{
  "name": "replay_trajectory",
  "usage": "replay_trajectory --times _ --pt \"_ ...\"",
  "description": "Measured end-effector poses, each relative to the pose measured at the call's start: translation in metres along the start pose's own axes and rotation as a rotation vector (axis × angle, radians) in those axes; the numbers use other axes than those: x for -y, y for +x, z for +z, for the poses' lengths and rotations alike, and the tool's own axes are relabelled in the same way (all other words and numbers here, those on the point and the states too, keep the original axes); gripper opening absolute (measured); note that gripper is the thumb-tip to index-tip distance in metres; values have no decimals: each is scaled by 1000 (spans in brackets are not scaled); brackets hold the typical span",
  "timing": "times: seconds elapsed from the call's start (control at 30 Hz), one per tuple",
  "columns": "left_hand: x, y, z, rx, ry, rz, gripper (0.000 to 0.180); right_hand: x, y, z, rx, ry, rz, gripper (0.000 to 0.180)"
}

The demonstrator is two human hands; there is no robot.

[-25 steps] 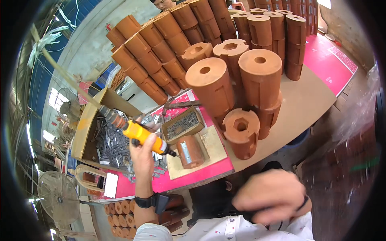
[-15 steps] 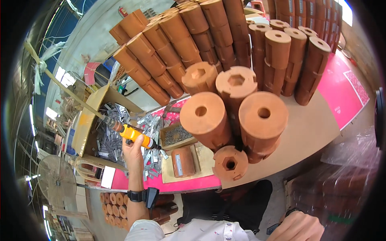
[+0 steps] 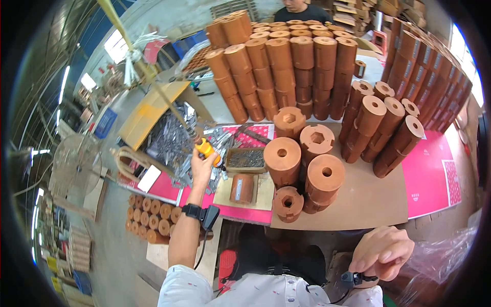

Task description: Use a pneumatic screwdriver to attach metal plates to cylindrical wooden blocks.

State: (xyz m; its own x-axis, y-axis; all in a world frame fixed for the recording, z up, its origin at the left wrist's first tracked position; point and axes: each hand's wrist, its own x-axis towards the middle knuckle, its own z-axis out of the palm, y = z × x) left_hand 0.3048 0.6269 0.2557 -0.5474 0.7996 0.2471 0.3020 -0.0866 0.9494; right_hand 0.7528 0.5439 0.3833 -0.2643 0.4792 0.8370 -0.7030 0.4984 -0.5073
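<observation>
My left hand (image 3: 202, 166) is wrapped round a yellow power screwdriver (image 3: 205, 147), its tip pointing down toward the bench. Just beside the tip a short brown cylinder (image 3: 245, 188) lies on its side on a pale board (image 3: 222, 197); a silver metal strip shows on its face. Behind it stands an open cardboard box of small screws (image 3: 246, 159). At the lower right, away from the bench, my right hand (image 3: 383, 251) is raised with its fingers curled together; what they hold, if anything, is hidden.
Stacked brown cylinders (image 3: 282, 161) stand right of the board, with tall rows (image 3: 284, 64) behind. A cardboard carton (image 3: 153, 115) of metal strips is at left, near a hammer (image 3: 250, 134). A white phone-like slab (image 3: 149, 178) lies by the edge. Another person (image 3: 302, 13) is at the back.
My view has shifted, so the bench appears lower and smaller. The screwdriver is still in my left hand, its tip nearer the screw box. My right hand has risen, fingers still curled.
</observation>
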Motion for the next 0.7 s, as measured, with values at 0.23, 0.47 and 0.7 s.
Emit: replay_trajectory --times 0.23,0.47,0.7 --pt "7 -18 -12 -39 5 -26 44 -4 -4 9 -245 -141 94 32" --pt "9 -11 -13 -30 -4 -72 51 14 10 -1 -263 -246 142 35" --pt "8 -5 -19 -91 93 -51 56 19 17 -7 -254 -312 216 40"
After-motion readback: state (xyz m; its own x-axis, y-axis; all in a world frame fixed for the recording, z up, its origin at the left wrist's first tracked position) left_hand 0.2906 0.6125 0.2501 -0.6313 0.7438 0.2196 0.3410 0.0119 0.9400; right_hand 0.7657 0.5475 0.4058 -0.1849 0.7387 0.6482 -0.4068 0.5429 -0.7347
